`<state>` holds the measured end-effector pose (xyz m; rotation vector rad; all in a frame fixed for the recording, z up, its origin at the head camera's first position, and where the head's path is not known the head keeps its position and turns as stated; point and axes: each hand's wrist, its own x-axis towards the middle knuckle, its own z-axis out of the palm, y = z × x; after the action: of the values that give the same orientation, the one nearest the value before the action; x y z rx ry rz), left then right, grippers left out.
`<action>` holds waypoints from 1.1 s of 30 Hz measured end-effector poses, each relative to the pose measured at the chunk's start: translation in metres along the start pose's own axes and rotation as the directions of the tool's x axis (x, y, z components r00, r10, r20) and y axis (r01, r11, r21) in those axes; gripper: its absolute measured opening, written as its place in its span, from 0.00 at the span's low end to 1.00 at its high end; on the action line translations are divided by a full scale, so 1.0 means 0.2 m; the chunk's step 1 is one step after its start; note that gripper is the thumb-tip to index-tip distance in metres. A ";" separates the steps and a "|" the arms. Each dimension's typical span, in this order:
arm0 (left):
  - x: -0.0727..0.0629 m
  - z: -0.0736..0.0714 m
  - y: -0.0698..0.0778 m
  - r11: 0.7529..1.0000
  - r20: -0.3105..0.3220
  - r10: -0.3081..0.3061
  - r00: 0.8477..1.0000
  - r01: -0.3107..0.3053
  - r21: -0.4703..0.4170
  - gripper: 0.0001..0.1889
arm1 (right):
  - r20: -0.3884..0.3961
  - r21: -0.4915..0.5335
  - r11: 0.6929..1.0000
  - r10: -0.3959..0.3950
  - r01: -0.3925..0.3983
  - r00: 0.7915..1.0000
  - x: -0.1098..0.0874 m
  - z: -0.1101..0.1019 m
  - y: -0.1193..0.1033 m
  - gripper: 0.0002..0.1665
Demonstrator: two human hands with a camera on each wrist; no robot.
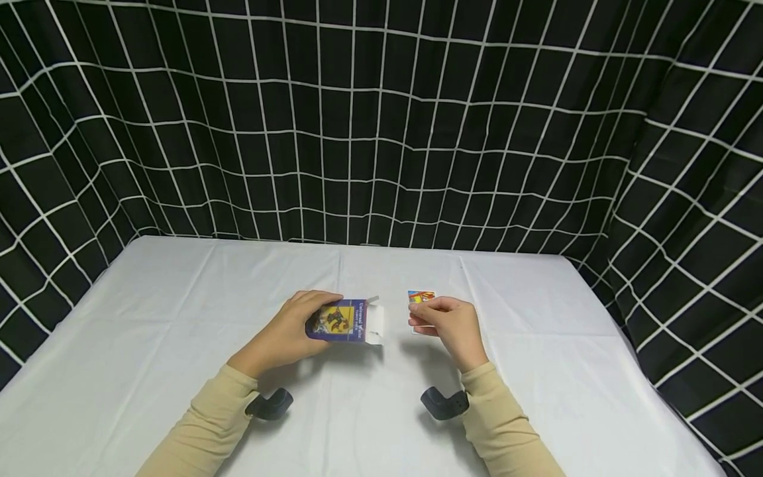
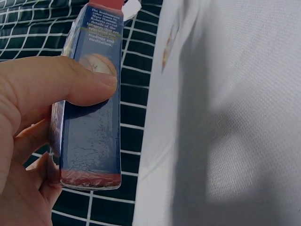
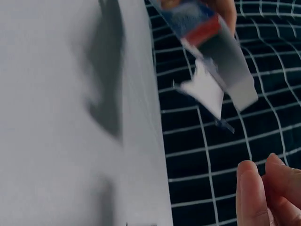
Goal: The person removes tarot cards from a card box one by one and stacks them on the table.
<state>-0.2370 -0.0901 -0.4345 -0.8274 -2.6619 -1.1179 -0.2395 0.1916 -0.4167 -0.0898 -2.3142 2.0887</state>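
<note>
1. Right hand [image 1: 456, 328]: fingers drawn nearly together, seemingly pinching the card [image 1: 421, 296], though the right wrist view hides it.
2. Left hand [image 1: 286, 331]: fingers moderately spread, gripping the box [image 1: 338, 320], whose open end faces the right fingers.
3. Below the fingers: white-clothed bench [image 1: 536, 397].
4. Beyond them: gridded black curtain [image 1: 363, 119].

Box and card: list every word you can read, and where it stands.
"Universal": front of the box; next word and smaller line too blurred.
"color tones by Mary Hanson Roberts reveal details of the": narrow side of the box.
"readings and meditation.": same narrow side; some other words blurred.
Card: nothing legible.
</note>
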 end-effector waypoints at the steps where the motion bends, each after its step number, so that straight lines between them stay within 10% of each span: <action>1: 0.00 0.00 0.00 1.000 0.002 -0.001 1.000 0.001 0.001 0.38 | 0.002 0.004 1.000 -0.003 0.003 1.000 -0.01 0.01 0.00 0.14; 33: 0.00 0.03 0.03 0.999 0.026 0.034 0.999 -0.034 0.028 0.38 | 0.067 -0.016 1.000 0.010 -0.009 0.998 -0.10 0.19 0.01 0.15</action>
<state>-0.2333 -0.0820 -0.4347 -0.8845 -2.6675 -1.0664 -0.2215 0.1527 -0.4226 -0.0315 -2.3722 2.1095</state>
